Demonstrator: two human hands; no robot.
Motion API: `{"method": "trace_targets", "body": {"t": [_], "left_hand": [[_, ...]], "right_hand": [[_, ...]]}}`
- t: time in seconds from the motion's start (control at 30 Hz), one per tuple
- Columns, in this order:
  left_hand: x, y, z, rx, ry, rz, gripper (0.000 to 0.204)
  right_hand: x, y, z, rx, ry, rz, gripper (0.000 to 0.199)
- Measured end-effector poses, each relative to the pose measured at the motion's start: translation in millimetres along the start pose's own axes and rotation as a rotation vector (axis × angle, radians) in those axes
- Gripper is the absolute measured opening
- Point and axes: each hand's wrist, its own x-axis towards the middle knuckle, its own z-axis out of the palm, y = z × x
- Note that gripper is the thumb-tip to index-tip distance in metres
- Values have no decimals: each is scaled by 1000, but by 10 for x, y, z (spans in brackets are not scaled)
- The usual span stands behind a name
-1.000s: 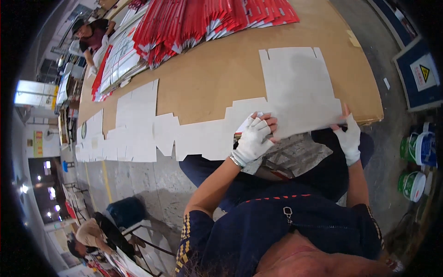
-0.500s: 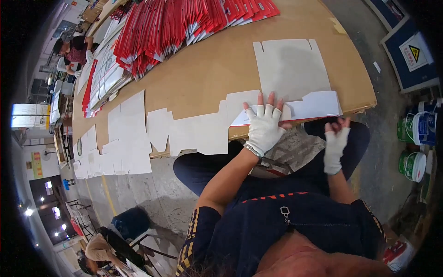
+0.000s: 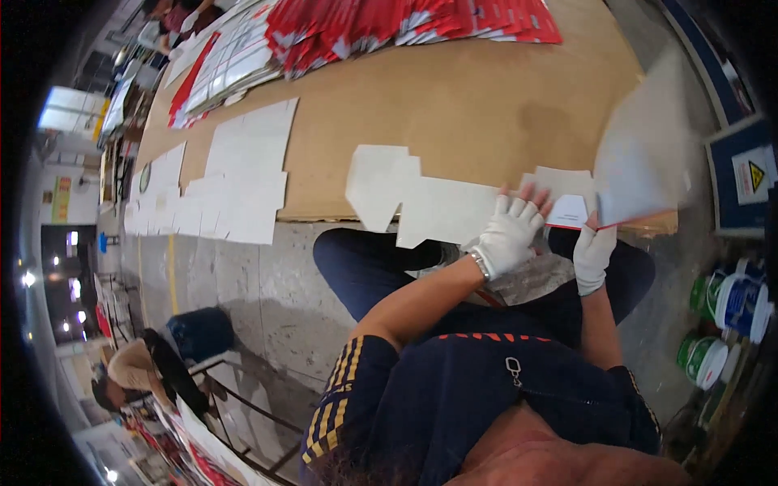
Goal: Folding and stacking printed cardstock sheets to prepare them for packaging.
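Observation:
A die-cut white cardboard blank (image 3: 454, 202) with red on its underside lies along the table's near edge. Its large right-hand panel (image 3: 648, 146) is raised and smeared by motion. My left hand (image 3: 509, 235), in a white fingerless glove, rests on the blank with fingers stretched out. Beside it, a small folded white flap (image 3: 567, 211) bears print. My right hand (image 3: 596, 255), gloved likewise, is closed on the blank's near edge at the foot of the raised panel; part of its grip is hidden.
Red folded cartons (image 3: 340, 32) lie in a long row on the brown table (image 3: 454, 105). More white blanks (image 3: 247, 178) lie left. Buckets (image 3: 745, 300) stand on the floor at right, below a blue cabinet (image 3: 717, 174). Other people appear far left and lower left.
My view has turned. The blank has slid right, away from the other blanks. Its large panel, flat before, is lifted. My right hand, apart before, now grips the blank; my left has moved right.

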Motion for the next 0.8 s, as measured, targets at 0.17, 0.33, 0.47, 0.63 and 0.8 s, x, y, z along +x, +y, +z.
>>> {"method": "trace_targets", "body": {"t": [0.17, 0.33, 0.47, 0.63, 0.8], "left_hand": [[-491, -258, -48, 73, -41, -6, 80], [-1311, -769, -161, 261, 28, -169, 62], [-1414, -1112, -381, -103, 214, -94, 34], [-1113, -1159, -347, -731, 428, -574, 25], [-760, -1072, -365, 7, 30, -589, 45]], "right_hand": [[357, 71, 239, -289, -280, -462, 47], [523, 392, 149, -305, -395, -466, 49], [595, 470, 255, -207, -450, -392, 51], [566, 601, 312, 20, -390, -165, 56], [552, 430, 148, -64, -455, -311, 63]]}}
